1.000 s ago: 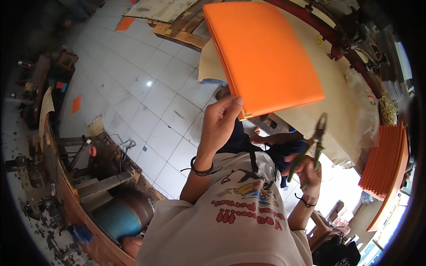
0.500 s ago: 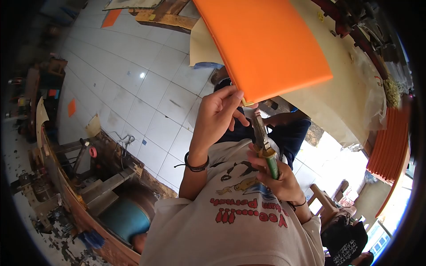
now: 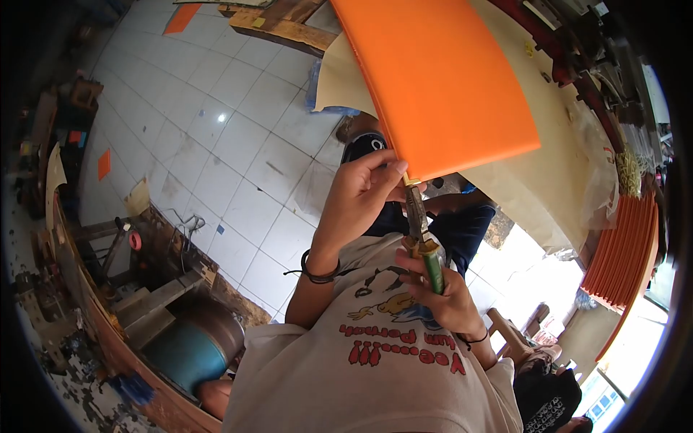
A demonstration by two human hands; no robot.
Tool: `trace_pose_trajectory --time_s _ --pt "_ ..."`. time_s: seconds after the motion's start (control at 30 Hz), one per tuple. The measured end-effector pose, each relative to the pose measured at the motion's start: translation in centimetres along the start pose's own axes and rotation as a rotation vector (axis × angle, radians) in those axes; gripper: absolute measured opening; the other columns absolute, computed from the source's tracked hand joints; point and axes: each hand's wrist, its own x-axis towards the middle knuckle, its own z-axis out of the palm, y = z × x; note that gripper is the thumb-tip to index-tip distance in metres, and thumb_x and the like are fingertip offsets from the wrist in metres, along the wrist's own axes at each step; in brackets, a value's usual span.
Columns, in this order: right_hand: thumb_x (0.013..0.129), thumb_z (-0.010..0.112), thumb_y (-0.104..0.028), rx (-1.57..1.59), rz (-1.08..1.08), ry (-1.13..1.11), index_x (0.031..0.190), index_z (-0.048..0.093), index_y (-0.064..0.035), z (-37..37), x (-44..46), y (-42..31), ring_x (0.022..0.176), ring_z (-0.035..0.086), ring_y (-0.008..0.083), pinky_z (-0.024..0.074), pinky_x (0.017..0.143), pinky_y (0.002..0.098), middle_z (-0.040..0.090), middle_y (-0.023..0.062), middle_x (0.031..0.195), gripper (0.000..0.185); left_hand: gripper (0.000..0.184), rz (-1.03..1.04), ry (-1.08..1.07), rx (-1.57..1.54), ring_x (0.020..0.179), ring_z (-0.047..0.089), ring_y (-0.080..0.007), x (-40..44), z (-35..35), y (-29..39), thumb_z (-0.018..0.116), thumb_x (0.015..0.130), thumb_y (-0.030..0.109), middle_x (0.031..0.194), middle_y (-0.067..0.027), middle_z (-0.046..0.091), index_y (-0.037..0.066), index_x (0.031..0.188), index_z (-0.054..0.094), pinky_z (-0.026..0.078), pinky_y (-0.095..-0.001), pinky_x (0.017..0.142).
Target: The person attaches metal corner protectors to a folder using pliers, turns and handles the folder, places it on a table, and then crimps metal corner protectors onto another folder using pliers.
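Note:
Near the middle, my left hand point(image 3: 361, 191) pinches the lower left corner of a large orange folder point(image 3: 440, 86), with the thumb on top. A small gold metal corner piece point(image 3: 411, 180) sits at that corner. My right hand point(image 3: 449, 299) is wrapped round the green handles of pliers point(image 3: 419, 224), below and right of my left hand. The pliers point up, and their jaw tips are at the gold corner piece. Whether the jaws are closed on it cannot be made out.
A tan-covered table point(image 3: 538, 195) lies under and right of the folder. A stack of orange folders point(image 3: 619, 252) stands at the right. Lower left are a wooden-edged bench point(image 3: 137, 353) and a teal cylinder point(image 3: 189, 353). Tiled floor point(image 3: 238, 159) shows at left.
My right hand has brought the pliers left and up from the right side to the folder's corner. The folder's corner has shifted slightly to the right, still in my left hand.

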Motion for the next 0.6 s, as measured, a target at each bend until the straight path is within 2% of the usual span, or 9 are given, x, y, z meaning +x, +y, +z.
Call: trace_pose_trajectory --time_s 0.23,0.33,0.43,0.6 --pt "0.089 0.055 -0.004 -0.012 0.036 0.030 0.131 0.051 0.0005 0.6 0.1 -0.8 0.089 0.053 0.0097 0.0435 0.083 0.0249 0.058 0.0049 0.108 0.043 0.026 0.010 0.007 -0.001 0.085 0.069 -0.0240 0.0 0.0 -0.1 0.047 0.100 0.012 0.094 -0.0160 0.067 -0.009 0.113 0.055 0.059 -0.0329 0.078" --pt "0.088 0.056 -0.004 -0.058 0.020 0.022 0.130 0.051 0.0007 0.4 0.1 -0.8 0.088 0.054 0.0100 0.0442 0.082 0.0248 0.058 0.0050 0.105 0.042 0.026 0.013 0.007 -0.022 0.084 0.069 -0.0230 0.0 0.1 0.1 0.047 0.100 0.011 0.092 -0.0150 0.067 -0.010 0.112 0.055 0.059 -0.0328 0.078" --pt "0.088 0.056 -0.004 -0.101 0.051 0.027 0.129 0.052 0.0011 0.5 0.1 -1.4 0.088 0.054 0.0111 0.0449 0.080 0.0256 0.058 0.0055 0.102 0.042 0.030 -0.006 -0.006 -0.013 0.082 0.068 -0.0153 0.0 -0.2 -0.2 0.051 0.098 0.015 0.092 -0.0126 0.068 -0.010 0.114 0.056 0.059 -0.0272 0.073" --pt "0.085 0.054 -0.001 -0.099 0.020 0.054 0.127 0.052 0.0012 0.9 0.3 -2.5 0.087 0.054 0.0126 0.0454 0.079 0.0273 0.056 0.0064 0.098 0.042 0.029 -0.005 -0.002 0.015 0.080 0.067 -0.0131 0.0 -0.1 0.1 0.052 0.098 0.016 0.087 -0.0086 0.066 -0.009 0.113 0.057 0.059 -0.0264 0.072"
